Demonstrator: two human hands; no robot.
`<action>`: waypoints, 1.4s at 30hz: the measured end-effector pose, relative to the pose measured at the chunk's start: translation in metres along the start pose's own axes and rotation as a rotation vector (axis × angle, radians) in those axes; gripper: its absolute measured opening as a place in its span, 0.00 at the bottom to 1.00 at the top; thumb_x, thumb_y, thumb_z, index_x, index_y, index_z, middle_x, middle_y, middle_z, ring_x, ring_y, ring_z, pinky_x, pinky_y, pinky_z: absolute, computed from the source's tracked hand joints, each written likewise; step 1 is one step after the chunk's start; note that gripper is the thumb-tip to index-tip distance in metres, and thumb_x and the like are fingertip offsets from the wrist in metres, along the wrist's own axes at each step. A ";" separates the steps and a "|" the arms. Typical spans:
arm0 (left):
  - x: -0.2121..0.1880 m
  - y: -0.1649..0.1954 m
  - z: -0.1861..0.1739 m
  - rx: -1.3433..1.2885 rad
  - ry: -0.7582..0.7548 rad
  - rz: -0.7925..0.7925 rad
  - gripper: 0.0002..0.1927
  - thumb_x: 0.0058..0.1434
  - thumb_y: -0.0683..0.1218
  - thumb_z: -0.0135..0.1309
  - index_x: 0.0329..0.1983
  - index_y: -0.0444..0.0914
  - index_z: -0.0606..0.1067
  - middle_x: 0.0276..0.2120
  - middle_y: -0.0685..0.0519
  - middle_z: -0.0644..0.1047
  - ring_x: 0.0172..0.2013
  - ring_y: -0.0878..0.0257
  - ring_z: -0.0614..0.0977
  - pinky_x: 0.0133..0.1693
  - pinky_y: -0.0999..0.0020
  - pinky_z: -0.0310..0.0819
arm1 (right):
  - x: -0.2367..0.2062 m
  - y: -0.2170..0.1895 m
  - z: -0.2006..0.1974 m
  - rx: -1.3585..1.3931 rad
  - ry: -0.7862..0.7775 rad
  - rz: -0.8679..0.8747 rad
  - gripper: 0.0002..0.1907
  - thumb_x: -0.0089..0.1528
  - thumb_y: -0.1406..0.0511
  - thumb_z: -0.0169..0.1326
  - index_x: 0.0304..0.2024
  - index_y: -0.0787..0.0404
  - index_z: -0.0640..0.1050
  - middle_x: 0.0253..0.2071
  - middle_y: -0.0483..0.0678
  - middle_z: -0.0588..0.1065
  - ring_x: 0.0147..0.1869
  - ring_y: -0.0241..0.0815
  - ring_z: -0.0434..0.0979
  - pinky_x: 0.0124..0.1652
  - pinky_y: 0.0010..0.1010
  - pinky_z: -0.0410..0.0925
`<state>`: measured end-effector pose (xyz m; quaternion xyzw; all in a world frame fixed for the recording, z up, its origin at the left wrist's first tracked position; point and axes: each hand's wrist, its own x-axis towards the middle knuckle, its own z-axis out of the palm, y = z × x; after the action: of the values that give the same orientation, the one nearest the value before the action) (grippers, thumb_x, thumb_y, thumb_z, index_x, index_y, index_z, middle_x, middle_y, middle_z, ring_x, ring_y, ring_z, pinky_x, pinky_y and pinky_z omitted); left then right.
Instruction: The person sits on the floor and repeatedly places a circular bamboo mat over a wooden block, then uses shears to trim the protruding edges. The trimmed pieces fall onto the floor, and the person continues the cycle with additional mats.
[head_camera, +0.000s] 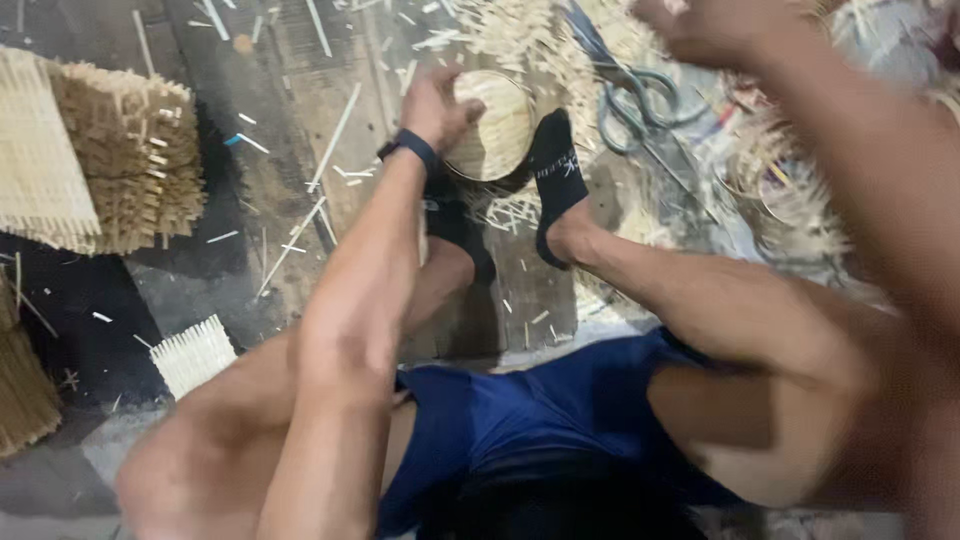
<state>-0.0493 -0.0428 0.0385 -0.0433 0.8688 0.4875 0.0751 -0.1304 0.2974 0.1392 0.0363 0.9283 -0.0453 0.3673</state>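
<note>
Nearest the camera are the person's blue shorts (560, 410) and bare knees, spread apart as they sit on the floor (250, 180). The left arm runs forward from the lower middle of the view, a dark wristband (410, 148) around the wrist. Just left of the left knee lies a small pale woven mat piece (193, 355), and at the far left edge stands a bundle of brownish sticks (22, 385).

Farther out, both feet in black socks (556, 175) press in from either side against a small round woven basket (490, 125), holding it propped on edge between them. The left hand (438, 105) is clamped on the basket's left rim, fingers curled over the top. It looks like the rim or weave is being worked while the feet act as a vice.

The right hand (705, 30) is raised high at the upper right, blurred by motion; it seems bunched into a loose fist, but I cannot tell whether it holds anything. Judging by that lifted arm, the next move would call for bringing the hand down onto the basket without knocking it out from between the feet.

Beyond the basket lie a pair of scissors (630, 100) on a heap of pale strips (530, 35). To the far left sits a thick stack of woven mats (90, 150), and loose splinters litter the floor.
</note>
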 end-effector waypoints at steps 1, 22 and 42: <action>-0.001 0.011 0.002 -0.020 -0.059 -0.165 0.28 0.48 0.45 0.73 0.52 0.36 0.77 0.47 0.46 0.82 0.47 0.55 0.85 0.52 0.62 0.78 | -0.014 0.040 -0.012 -0.274 0.224 -0.417 0.23 0.73 0.50 0.48 0.58 0.57 0.81 0.40 0.62 0.82 0.36 0.59 0.81 0.38 0.51 0.73; -0.084 0.038 0.070 0.468 0.153 0.211 0.44 0.45 0.58 0.71 0.64 0.37 0.71 0.55 0.27 0.65 0.56 0.30 0.66 0.55 0.37 0.59 | -0.035 0.211 0.139 -0.190 0.598 -0.288 0.05 0.59 0.70 0.60 0.39 0.57 0.79 0.40 0.50 0.75 0.55 0.51 0.72 0.70 0.53 0.57; -0.049 0.005 0.047 0.389 -0.015 0.304 0.38 0.54 0.40 0.66 0.69 0.48 0.67 0.63 0.43 0.67 0.63 0.41 0.69 0.65 0.46 0.63 | 0.070 0.063 0.171 0.324 0.222 -0.179 0.27 0.48 0.66 0.68 0.47 0.67 0.74 0.41 0.63 0.75 0.47 0.64 0.76 0.47 0.49 0.70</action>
<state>0.0022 0.0003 0.0271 0.1068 0.9423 0.3170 0.0142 -0.0589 0.3437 -0.0367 0.0172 0.9432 -0.2221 0.2465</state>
